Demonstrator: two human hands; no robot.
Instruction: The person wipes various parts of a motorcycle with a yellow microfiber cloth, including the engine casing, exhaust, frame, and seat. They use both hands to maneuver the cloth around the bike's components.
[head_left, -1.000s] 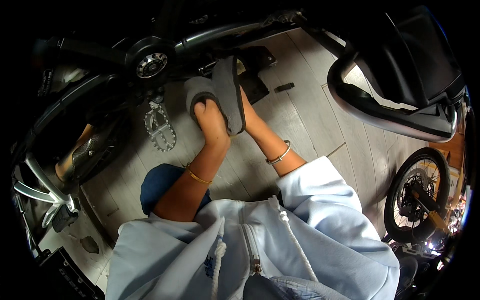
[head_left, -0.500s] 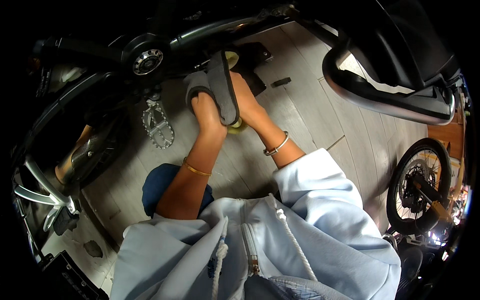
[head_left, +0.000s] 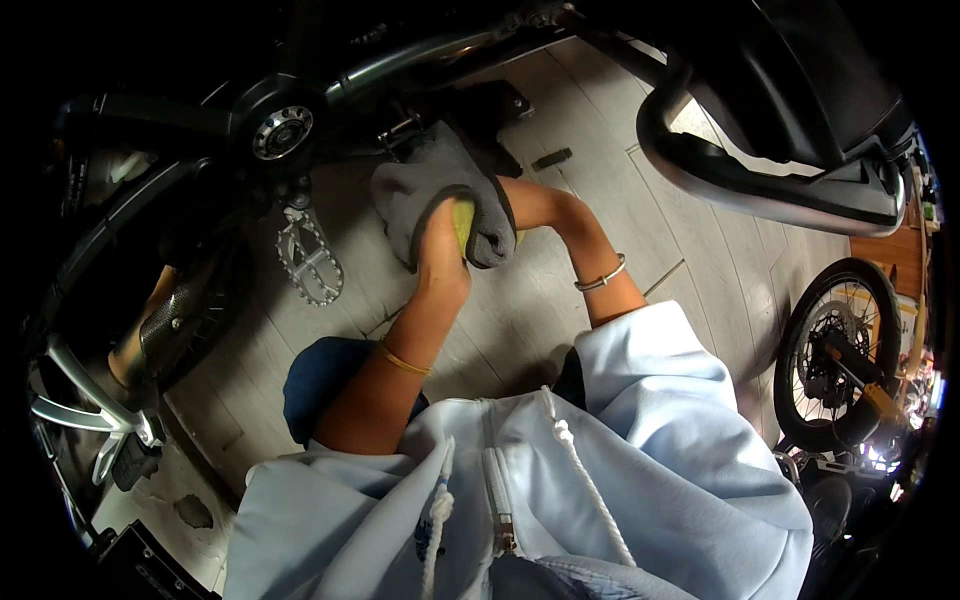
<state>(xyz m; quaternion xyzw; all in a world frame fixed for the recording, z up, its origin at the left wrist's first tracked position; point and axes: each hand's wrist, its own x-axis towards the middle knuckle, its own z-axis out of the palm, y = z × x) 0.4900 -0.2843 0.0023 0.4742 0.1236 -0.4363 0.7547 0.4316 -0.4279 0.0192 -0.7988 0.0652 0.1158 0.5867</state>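
Observation:
A grey cloth with dark edging and a yellow-green side is bunched between my hands, below the black motorcycle frame. My left hand is closed on it, fingers mostly tucked into its folds, thumb along the yellow part. My right hand grips it from the right, fingers hidden behind it. A toothed metal footpeg hangs left of the cloth.
Black bodywork with a silver-edged rail overhangs the upper right. A spoked wheel stands at the right. A silver bracket is at the left. A small dark piece lies on the plank floor.
The cloth has gone from an upright fold to a rounder bundle, showing yellow beside my left thumb. My right forearm has swung rightward, bending more at the wrist.

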